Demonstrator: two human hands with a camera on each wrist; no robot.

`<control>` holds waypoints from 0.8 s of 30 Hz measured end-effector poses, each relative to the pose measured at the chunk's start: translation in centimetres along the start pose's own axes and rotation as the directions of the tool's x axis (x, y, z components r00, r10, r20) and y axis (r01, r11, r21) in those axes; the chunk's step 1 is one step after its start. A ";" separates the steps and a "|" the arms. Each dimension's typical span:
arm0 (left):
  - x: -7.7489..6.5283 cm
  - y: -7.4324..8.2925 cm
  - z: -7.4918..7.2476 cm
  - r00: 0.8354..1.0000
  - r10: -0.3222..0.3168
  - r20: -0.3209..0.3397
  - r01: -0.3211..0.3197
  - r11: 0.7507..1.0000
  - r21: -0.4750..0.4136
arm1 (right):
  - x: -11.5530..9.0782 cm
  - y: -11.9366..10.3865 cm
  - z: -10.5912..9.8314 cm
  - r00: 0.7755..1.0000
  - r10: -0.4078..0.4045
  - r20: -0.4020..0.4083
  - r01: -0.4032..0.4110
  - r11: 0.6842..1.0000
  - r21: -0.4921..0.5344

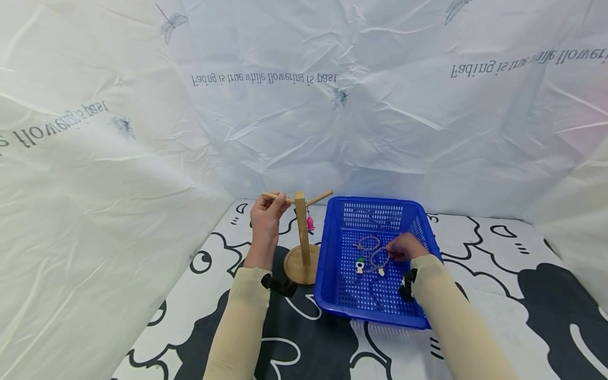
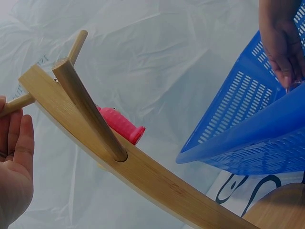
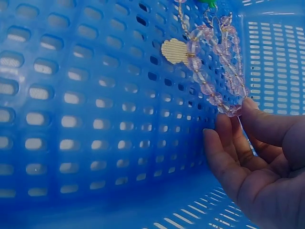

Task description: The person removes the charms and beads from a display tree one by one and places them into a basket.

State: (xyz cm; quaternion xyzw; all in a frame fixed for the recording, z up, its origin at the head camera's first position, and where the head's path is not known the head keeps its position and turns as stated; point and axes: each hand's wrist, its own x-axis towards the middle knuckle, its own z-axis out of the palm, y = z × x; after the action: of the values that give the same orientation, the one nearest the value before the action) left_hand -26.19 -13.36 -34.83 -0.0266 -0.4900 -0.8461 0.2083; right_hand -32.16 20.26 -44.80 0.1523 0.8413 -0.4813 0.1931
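My left hand (image 1: 267,219) holds one peg of a wooden stand (image 1: 302,229); in the left wrist view its fingers are around the peg (image 2: 18,105) at the edge. A pink keychain figure (image 1: 310,223) dangles from the stand by a small chain. Inside a blue plastic basket (image 1: 370,315), my right hand (image 1: 406,246) pinches a pink beaded bracelet (image 3: 209,90) between thumb and fingers. A gold flower-shaped charm (image 3: 175,51) is beside those beads. Another beaded loop (image 1: 368,243) and a small green-topped figure charm (image 1: 360,265) lie on the basket floor.
The stand's round base (image 1: 296,266) is close to the basket's left side. Beneath them spreads a black-and-white cartoon cloth (image 1: 199,311). White printed sheeting (image 1: 285,126) hangs behind and at both sides.
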 end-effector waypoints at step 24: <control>0.3 -0.1 -0.1 1.000 -0.024 -0.020 0.024 1.000 0.007 | 1.0 0.7 0.5 0.999 -0.039 -0.015 0.039 0.999 -0.020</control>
State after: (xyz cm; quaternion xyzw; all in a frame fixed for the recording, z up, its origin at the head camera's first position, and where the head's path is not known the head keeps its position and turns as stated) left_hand -26.47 -13.46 -34.85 -0.0114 -0.4911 -0.8471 0.2030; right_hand -32.65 20.31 -46.05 0.1374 0.8504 -0.4754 0.1788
